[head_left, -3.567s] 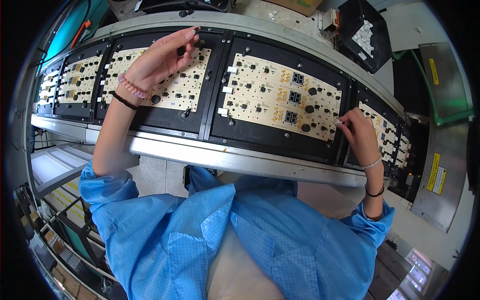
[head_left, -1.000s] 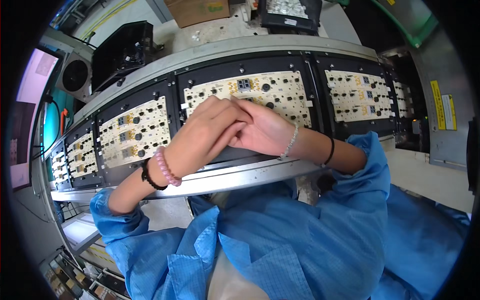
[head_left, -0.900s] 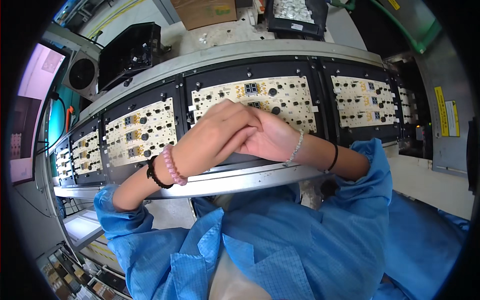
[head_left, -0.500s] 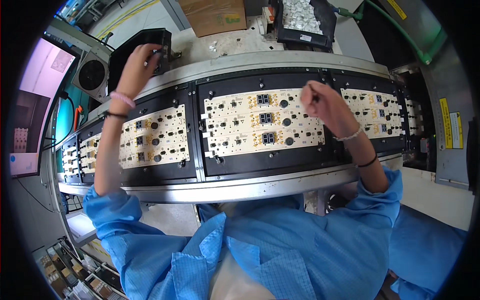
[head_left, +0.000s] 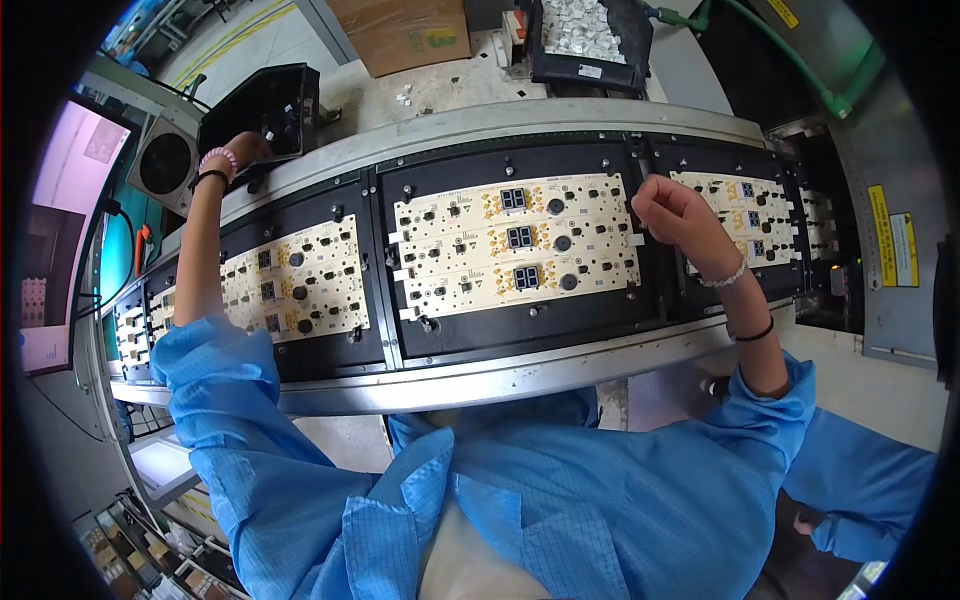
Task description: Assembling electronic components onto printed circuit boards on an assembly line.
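My left hand (head_left: 245,150) is at the near edge of a black bin (head_left: 262,95) holding small dark parts, at the far left. Its fingers are mostly hidden. My right hand (head_left: 672,212) is closed with the fingers curled, just past the right edge of the middle circuit board panel (head_left: 465,242); whatever is in it cannot be made out. That cream panel lies in a black carrier (head_left: 490,335) and bears three two-digit displays, round black parts and white connectors along its left edge. One white connector (head_left: 637,240) sits on its right edge.
More panels lie to the left (head_left: 340,262) and right (head_left: 770,190) on the metal-railed line (head_left: 500,385). Behind stand a cardboard box (head_left: 400,35) and a black tray of white parts (head_left: 590,70). A screen (head_left: 75,200) is at left; another person's blue sleeve (head_left: 860,480) is at right.
My left hand has come down and toward the left, to the bin's near edge. My right hand has shifted right, off the middle panel. The view has shifted slightly.
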A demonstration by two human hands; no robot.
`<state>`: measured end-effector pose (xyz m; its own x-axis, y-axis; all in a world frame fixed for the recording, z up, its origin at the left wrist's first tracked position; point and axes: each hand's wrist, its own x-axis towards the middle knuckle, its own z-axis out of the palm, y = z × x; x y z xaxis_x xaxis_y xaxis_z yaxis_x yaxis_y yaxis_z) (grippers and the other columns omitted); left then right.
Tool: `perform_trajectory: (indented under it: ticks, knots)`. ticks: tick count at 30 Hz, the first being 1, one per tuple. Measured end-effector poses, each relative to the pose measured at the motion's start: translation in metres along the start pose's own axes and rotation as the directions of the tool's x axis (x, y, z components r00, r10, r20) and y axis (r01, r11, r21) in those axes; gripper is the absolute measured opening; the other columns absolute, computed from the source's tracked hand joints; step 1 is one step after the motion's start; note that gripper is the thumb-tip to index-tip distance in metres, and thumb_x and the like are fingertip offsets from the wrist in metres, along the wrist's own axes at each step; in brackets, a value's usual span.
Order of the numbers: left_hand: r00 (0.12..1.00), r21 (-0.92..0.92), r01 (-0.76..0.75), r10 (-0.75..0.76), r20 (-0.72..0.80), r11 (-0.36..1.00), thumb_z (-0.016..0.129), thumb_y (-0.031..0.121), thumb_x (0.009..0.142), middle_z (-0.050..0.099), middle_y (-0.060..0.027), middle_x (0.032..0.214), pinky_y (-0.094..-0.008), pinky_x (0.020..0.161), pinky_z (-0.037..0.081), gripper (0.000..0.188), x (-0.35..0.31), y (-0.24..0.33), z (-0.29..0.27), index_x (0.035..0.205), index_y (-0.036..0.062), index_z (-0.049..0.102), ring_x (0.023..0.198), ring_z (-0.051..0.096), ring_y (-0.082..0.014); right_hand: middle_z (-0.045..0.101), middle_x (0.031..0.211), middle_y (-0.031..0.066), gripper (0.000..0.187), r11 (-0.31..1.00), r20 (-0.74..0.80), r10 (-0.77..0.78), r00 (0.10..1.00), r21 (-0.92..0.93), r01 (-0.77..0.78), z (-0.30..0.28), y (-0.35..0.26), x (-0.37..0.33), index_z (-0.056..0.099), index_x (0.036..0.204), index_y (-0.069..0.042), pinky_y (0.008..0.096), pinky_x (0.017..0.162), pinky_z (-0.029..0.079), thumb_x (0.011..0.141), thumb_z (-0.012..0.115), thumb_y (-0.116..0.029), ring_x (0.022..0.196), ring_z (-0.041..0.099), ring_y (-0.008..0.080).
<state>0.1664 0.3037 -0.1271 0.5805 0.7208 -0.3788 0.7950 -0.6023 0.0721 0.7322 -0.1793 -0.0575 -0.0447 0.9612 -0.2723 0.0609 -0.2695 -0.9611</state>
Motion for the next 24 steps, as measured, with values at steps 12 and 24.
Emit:
perform_trajectory:
  ticks: [12, 24]
  knots:
    - [0.911, -0.503, 0.045, -0.242, -0.333, 0.863, 0.064, 0.004, 0.083, 0.071, -0.0064, 0.086, -0.0261, 0.070, 0.053, 0.015, -0.060, 0.093, -0.025, 0.097, 0.0038, 0.070, 0.075, 0.067, -0.0143, 0.052, 0.079, 0.0042, 0.009, 0.464, 0.265, -0.497, 0.827, -0.724, 0.511, 0.105, -0.011, 0.075, 0.058, 0.089, -0.007, 0.0298, 0.064, 0.045, 0.086, 0.063, -0.014, 0.072, 0.054, 0.0189]
    - [0.883, -0.724, -0.439, 0.108, -0.457, 0.531, 0.058, 0.012, 0.093, 0.070, -0.0008, 0.095, -0.0147, 0.056, 0.045, 0.016, -0.175, 0.289, -0.038, 0.106, 0.0066, 0.066, 0.072, 0.063, -0.0048, 0.056, 0.084, 0.0076, 0.011, 0.234, 0.309, -0.460, 0.833, -0.863, 0.449, 0.146, -0.013, 0.096, 0.054, 0.081, -0.007, 0.0375, 0.069, 0.049, 0.082, 0.064, -0.013, 0.079, 0.059, 0.0279]
